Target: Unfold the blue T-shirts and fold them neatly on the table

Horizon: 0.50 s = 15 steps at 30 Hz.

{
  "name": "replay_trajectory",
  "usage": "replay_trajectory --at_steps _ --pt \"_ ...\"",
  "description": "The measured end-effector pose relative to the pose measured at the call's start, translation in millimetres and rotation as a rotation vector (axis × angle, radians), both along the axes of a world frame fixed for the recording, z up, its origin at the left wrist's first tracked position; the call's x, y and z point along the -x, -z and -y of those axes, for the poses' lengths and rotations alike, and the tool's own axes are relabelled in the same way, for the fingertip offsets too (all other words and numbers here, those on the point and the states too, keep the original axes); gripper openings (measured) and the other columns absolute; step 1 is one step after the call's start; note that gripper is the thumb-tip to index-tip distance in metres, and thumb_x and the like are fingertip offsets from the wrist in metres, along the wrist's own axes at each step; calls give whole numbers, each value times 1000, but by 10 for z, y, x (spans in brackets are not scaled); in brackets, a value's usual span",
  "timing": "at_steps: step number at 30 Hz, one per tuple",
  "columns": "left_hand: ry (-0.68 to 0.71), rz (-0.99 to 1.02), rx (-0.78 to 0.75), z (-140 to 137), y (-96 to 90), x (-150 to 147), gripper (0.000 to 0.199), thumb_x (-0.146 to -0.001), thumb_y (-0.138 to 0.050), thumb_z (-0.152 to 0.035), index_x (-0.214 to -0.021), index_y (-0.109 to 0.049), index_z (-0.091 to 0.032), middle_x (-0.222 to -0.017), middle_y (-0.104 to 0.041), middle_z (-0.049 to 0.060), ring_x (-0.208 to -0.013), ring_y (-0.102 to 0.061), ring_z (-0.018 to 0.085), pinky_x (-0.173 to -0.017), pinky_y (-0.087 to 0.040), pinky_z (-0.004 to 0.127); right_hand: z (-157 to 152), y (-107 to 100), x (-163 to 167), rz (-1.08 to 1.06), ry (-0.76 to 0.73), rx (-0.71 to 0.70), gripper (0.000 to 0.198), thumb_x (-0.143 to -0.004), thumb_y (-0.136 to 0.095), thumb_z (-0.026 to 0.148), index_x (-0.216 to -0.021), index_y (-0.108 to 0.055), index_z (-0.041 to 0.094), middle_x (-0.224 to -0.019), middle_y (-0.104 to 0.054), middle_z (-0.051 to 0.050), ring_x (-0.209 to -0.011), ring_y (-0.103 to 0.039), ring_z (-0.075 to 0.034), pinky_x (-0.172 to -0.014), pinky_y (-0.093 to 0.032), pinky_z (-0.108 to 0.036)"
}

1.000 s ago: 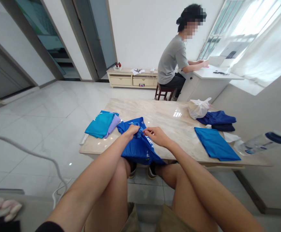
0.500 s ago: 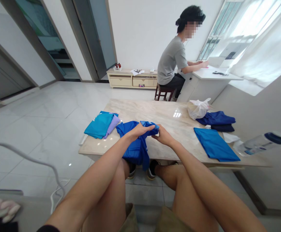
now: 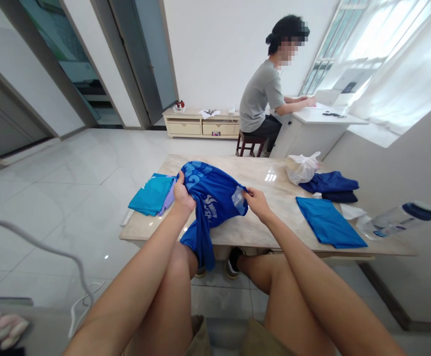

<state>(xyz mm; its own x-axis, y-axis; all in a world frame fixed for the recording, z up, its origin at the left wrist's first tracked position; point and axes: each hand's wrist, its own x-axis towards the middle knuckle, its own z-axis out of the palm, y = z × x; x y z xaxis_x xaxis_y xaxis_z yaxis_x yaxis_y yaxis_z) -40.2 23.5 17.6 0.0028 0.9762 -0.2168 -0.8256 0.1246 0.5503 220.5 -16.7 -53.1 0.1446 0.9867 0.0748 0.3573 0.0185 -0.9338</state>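
Note:
A dark blue shirt (image 3: 218, 190) with lighter blue patterning and white lettering is stretched between my two hands above the near part of the table. My left hand (image 3: 183, 194) grips its left side, fingers partly hidden by the cloth. At the other end, my right hand (image 3: 257, 202) pinches the edge beside a pale patch. Part of the fabric hangs down over the table's front edge by my left knee. Left of it lies a folded stack with a teal garment (image 3: 151, 194) on top and a lilac one (image 3: 167, 201) beneath.
On the marble-topped table (image 3: 270, 225), a folded blue garment (image 3: 328, 222) lies to the right. Near it are a clear bottle (image 3: 397, 221), dark blue clothes (image 3: 328, 185) and a white plastic bag (image 3: 302, 168). A person (image 3: 262, 99) sits at a white desk (image 3: 319, 116) beyond.
The bunched shirt has been spread open. My left hand moved left and my right hand slightly right, pulling the cloth between them, so its print and lettering now show.

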Motion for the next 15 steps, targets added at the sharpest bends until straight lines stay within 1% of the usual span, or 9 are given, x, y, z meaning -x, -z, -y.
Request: replay_trajectory --at_steps 2,4,6,8,10,12,13,14,15 --pt "-66 -53 43 -34 32 -22 49 -110 -60 -61 -111 -84 -18 -98 -87 10 -111 -84 32 -109 -66 50 10 -50 63 -146 37 36 49 -97 -65 68 -107 -72 20 -96 -80 -8 -84 -73 -24 -77 -60 -33" --pt "-137 -82 53 -77 52 -37 51 -111 -58 -62 -111 -84 -18 -99 -87 10 -108 -84 31 -106 -67 48 47 -138 116 -204 23 68 61 -96 -63 79 -112 -71 21 -98 -81 -8 -88 -75 -25 -78 -62 -34" --pt "-236 -99 35 -136 66 -11 49 -112 -56 -61 -115 -84 -21 -102 -87 9 -107 -84 27 -103 -68 43 111 -238 127 -168 -55 109 72 -96 -56 88 -112 -74 21 -94 -80 -7 -88 -75 -27 -74 -63 -35" --pt "-338 -110 2 -200 88 65 44 -113 -55 -59 -122 -83 -25 -106 -86 6 -106 -83 23 -101 -67 37 192 -304 92 -36 -206 151 74 -94 -57 92 -102 -77 20 -87 -78 -6 -84 -74 -26 -72 -62 -33" --pt "-432 -124 7 -255 128 176 42 -115 -52 -55 -128 -81 -28 -105 -85 5 -102 -82 19 -98 -66 32 269 -294 29 183 -403 239 66 -84 -75 86 -87 -78 20 -78 -76 -3 -76 -71 -23 -69 -59 -30" --pt "-504 -149 64 -293 190 299 42 -117 -49 -53 -130 -80 -28 -98 -83 3 -93 -80 16 -93 -66 28 323 -207 -32 425 -567 419 55 -65 -97 70 -75 -77 20 -69 -72 -1 -66 -68 -20 -64 -56 -30" --pt "-529 -168 93 -307 227 359 43 -117 -47 -53 -130 -80 -28 -93 -81 3 -88 -79 15 -89 -65 26 337 -147 -57 527 -613 524 51 -55 -104 60 -72 -76 20 -65 -71 -1 -61 -66 -20 -62 -56 -30" --pt "-525 -196 96 -319 266 417 44 -117 -46 -54 -130 -80 -29 -90 -79 2 -84 -77 14 -86 -65 25 342 -88 -79 606 -633 608 48 -49 -106 51 -70 -75 21 -62 -69 0 -58 -64 -19 -61 -55 -31" --pt "-499 -227 73 -330 305 471 45 -117 -47 -57 -130 -80 -29 -88 -78 1 -80 -76 13 -84 -64 24 337 -38 -100 659 -631 648 45 -48 -106 44 -69 -75 21 -61 -68 1 -56 -63 -19 -61 -55 -32"
